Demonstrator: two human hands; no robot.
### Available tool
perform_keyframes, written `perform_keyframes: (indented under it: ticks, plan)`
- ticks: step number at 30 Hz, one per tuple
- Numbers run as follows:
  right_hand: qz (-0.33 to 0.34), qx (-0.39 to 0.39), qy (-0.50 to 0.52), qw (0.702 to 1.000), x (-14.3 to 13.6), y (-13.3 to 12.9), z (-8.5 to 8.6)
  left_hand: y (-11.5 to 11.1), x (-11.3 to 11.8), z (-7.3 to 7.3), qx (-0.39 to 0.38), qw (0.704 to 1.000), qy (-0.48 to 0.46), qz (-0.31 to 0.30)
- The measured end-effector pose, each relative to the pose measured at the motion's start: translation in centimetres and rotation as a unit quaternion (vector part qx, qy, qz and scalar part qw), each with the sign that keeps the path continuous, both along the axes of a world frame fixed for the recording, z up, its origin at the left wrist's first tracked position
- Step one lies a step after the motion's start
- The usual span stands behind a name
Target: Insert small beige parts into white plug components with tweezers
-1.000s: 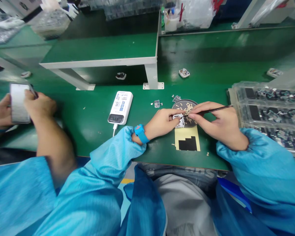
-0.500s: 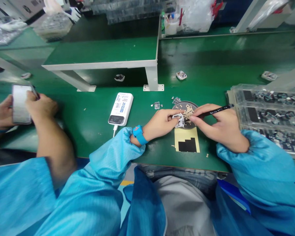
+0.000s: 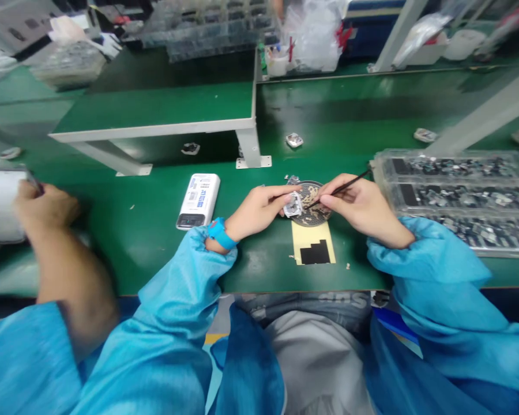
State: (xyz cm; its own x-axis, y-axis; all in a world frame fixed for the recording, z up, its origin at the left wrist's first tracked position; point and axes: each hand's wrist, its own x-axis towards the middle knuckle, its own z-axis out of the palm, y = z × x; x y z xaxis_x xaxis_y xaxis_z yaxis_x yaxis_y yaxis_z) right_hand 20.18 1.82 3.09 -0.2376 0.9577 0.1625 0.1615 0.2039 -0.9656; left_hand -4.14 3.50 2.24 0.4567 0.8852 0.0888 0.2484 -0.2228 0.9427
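My left hand (image 3: 257, 212) pinches a small silver-white housing (image 3: 292, 205) at the left rim of a round dark perforated dish (image 3: 315, 219). Small beige pieces (image 3: 310, 194) lie in the dish. Between the fingers of my right hand (image 3: 360, 206) is a pair of slim black tweezers (image 3: 351, 182), its tips low over the dish beside the housing. Whether the tips hold a piece is too small to tell. Below the dish lies a yellow sheet (image 3: 298, 231) with a black stepped patch (image 3: 315, 253). A small metal part (image 3: 292, 180) rests behind the dish.
A clear compartment tray (image 3: 383, 183) of metal parts stands on the right. Left of my hands lies a white power bank (image 3: 201, 196). Behind it rises a low green shelf (image 3: 164, 109). At far left, a co-worker's hand (image 3: 52, 210) holds a phone (image 3: 4, 204).
The view has swung, so the bench things appear further left. The tweezers' tips have moved from the beige pieces towards the housing. Both hands keep their hold.
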Motion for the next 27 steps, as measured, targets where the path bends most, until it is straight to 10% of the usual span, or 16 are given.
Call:
perform_keyframes:
  ticks: [6,10,14,27]
  plan:
    - [-0.091,0.034,0.042,0.994,5.1,-1.8,3.4,0.6,0.0,0.2,-0.142,0.982,-0.114,0.055]
    - [-0.298,0.172,-0.291,0.893,13.5,1.6,3.8,0.2,0.4,0.4,-0.219,0.954,-0.199,0.046]
    - [-0.286,0.075,-0.437,0.85,19.6,6.8,2.0,-0.1,0.9,-0.1,-0.191,0.963,-0.183,0.043]
    - [-0.272,0.062,-0.509,0.814,19.4,7.0,3.9,-0.2,1.3,-0.6,-0.182,0.967,-0.162,0.07]
